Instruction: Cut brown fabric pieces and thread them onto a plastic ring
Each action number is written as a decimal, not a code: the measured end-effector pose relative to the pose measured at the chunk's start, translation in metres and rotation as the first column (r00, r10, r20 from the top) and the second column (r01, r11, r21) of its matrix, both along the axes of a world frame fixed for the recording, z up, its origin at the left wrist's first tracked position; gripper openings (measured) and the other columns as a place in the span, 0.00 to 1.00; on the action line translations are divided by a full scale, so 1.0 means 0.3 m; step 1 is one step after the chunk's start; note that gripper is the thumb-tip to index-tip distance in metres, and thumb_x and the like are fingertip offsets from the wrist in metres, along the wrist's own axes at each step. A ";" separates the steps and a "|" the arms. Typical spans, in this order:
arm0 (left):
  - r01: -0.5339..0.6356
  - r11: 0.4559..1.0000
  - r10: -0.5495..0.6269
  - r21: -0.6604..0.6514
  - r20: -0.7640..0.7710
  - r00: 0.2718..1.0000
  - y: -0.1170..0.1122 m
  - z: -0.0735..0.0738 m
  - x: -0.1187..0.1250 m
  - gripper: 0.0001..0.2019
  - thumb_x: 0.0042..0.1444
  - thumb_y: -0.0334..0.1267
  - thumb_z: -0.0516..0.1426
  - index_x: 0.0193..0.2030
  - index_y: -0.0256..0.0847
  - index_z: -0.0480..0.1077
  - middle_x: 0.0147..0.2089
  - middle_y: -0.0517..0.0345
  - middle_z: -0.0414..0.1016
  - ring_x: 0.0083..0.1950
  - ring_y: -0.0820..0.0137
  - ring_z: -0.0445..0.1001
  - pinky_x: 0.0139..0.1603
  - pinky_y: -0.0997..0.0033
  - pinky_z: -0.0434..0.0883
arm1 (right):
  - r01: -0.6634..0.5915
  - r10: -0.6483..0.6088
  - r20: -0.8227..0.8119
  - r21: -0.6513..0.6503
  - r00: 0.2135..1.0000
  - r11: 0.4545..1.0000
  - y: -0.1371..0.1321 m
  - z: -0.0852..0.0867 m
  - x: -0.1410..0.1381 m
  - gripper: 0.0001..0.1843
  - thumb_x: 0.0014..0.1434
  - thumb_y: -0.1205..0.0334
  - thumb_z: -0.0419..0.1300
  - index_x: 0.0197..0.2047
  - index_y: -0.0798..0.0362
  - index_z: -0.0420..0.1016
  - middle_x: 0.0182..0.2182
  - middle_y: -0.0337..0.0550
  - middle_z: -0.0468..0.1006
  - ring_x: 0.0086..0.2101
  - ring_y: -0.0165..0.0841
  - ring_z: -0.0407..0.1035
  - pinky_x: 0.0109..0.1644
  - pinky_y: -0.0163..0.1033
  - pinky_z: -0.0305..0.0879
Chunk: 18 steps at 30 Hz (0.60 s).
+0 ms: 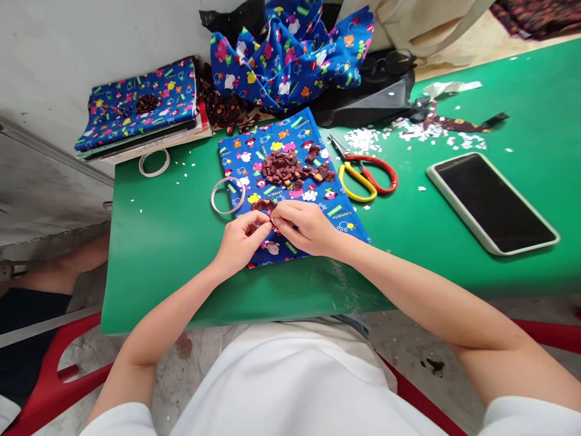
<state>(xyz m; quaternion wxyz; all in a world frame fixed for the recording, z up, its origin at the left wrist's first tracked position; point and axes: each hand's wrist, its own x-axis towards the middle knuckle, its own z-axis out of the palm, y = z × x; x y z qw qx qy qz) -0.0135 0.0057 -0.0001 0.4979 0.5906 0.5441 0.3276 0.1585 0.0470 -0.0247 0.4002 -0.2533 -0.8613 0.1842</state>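
Observation:
My left hand point(242, 239) and my right hand point(304, 227) meet fingertip to fingertip over a blue cartoon-print cloth point(336, 212). Both are closed in a pinch; a tiny dark bit shows between them, too small to name. Just behind the fingers lies a small group of brown pieces point(263, 206), partly covered by my right hand. Farther back on the cloth is a larger heap of small brown cut pieces point(284, 169), with brown patterned scraps point(321, 172) at its right side. A roll of tape point(213, 197) overlaps the cloth's left edge.
Scissors point(381, 175) with red and yellow handles lie right of the cloth, near white bits point(363, 140). A phone point(494, 203) rests farther right. Behind are bunched blue cloth point(290, 66) and a cloth-covered stack point(140, 100). Another tape roll point(154, 172) sits left on the green table point(158, 260).

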 end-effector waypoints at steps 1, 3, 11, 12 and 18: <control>0.001 1.000 -0.001 0.001 0.002 1.000 -0.001 0.000 0.000 0.10 0.56 0.44 0.55 0.32 0.39 0.68 0.28 0.64 0.65 0.27 0.78 0.59 0.30 0.77 0.59 | -0.003 0.003 -0.004 -0.007 1.000 1.000 0.000 0.002 0.000 0.09 0.63 0.70 0.50 0.31 0.50 0.62 0.24 0.37 0.69 0.25 0.27 0.61 0.28 0.32 0.58; 0.002 1.000 -0.002 0.003 0.007 1.000 -0.002 0.001 -0.001 0.10 0.56 0.44 0.55 0.32 0.39 0.68 0.28 0.64 0.64 0.27 0.79 0.58 0.30 0.77 0.58 | -0.009 0.009 -0.016 -0.017 1.000 1.000 0.001 0.004 0.000 0.09 0.63 0.71 0.50 0.31 0.50 0.63 0.24 0.36 0.70 0.24 0.27 0.61 0.28 0.31 0.58; 0.002 1.000 -0.001 -0.012 0.029 1.000 -0.002 0.007 0.003 0.10 0.56 0.44 0.55 0.31 0.39 0.67 0.27 0.65 0.62 0.26 0.79 0.56 0.28 0.77 0.55 | -0.016 0.013 -0.053 -0.045 0.999 0.999 0.002 0.004 -0.003 0.10 0.61 0.73 0.51 0.30 0.51 0.64 0.23 0.35 0.70 0.23 0.25 0.62 0.27 0.30 0.57; 0.001 1.000 -0.001 -0.014 0.031 1.000 -0.002 0.007 0.003 0.10 0.56 0.44 0.55 0.31 0.39 0.67 0.27 0.65 0.62 0.26 0.79 0.56 0.28 0.77 0.55 | -0.015 0.012 -0.053 -0.049 0.999 0.999 0.002 0.004 -0.003 0.10 0.61 0.73 0.51 0.30 0.51 0.64 0.23 0.35 0.70 0.23 0.25 0.62 0.27 0.30 0.57; 0.007 1.000 -0.006 -0.012 0.025 1.000 -0.003 0.005 0.003 0.11 0.56 0.44 0.55 0.32 0.38 0.67 0.27 0.65 0.62 0.26 0.79 0.56 0.28 0.77 0.55 | -0.026 0.022 -0.051 -0.074 0.998 0.997 0.002 0.013 -0.001 0.10 0.62 0.72 0.51 0.30 0.51 0.63 0.22 0.35 0.69 0.23 0.24 0.61 0.27 0.30 0.56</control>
